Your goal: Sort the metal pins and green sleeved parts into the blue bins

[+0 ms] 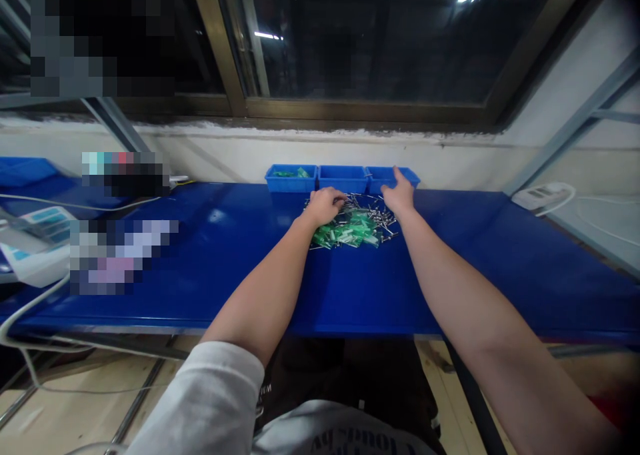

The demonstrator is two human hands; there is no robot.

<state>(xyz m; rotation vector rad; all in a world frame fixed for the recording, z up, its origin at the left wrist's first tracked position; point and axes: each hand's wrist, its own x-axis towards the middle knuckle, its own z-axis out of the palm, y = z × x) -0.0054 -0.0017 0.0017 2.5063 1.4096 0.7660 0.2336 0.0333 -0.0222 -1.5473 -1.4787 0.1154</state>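
A heap of small metal pins or rivets and green plastic pieces lies on the blue tabletop. My left hand is at the heap's left back side, its fingers curled down over the pins; what is between them is hidden. My right hand reaches to the front of the right blue bin, with index finger stretched out over it and thumb held apart. I see nothing held in it. Left of that stands the middle blue bin, and the left blue bin holds green pieces.
A wall and window frame rise behind the table. A white device with cables stands at the left, near another blue bin. A white power strip lies at the far right, beside a metal post.
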